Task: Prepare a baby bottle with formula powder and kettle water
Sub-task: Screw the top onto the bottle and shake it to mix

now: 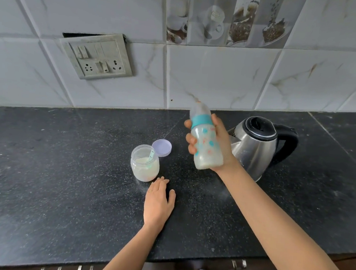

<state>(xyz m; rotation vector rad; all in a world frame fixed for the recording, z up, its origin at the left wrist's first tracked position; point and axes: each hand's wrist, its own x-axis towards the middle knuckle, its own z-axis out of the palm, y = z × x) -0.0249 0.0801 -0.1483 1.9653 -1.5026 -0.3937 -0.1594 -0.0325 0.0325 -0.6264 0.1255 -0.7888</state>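
1. Bottle [207, 141]: clear plastic with teal and pink dots, teal collar, teat fitted on top. Held off the counter, tilted slightly left, blurred. Pale milky liquid fills the lower part.
2. Jar [145, 163]: clear, open, upright on the counter, left of the bottle. Partly filled with pale powder; a teal scoop [150, 154] stands inside.
3. Lid [161, 148]: pale lilac, lying flat just behind the jar, touching it.
4. Kettle [258, 145]: steel body, black lid and handle, closed, upright, right of the bottle.

Soft, even daylight; faint shadows. Bottle [207, 137] in right hand [219, 142] motion-blurred. Tile lines bow at edges; kettle [255, 146] beside hand glints.
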